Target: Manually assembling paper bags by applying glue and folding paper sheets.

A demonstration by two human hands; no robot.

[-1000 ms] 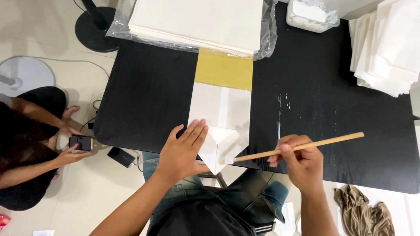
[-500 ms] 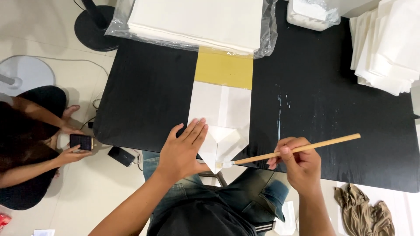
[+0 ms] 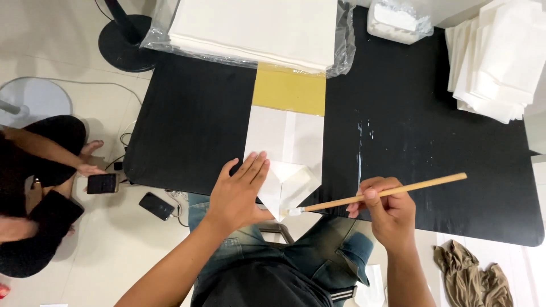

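Note:
A white folded paper piece (image 3: 284,145) lies on the black table (image 3: 187,119), its near end folded into a point (image 3: 290,185). My left hand (image 3: 239,190) lies flat on the left side of that point, fingers spread. My right hand (image 3: 387,210) grips a long wooden brush (image 3: 387,192), whose white tip touches the paper's near corner at the table's front edge. A yellow board (image 3: 289,91) sits under the paper's far end.
A plastic-wrapped stack of white sheets (image 3: 256,28) lies at the back, a pile of folded white pieces (image 3: 495,68) at the right, a clear container (image 3: 398,20) behind. A person sits on the floor at left with phones (image 3: 102,183). A rag (image 3: 466,278) lies at bottom right.
The brush has slid left, and its tip has come closer to the paper's near corner. My left hand has stayed in place on the fold.

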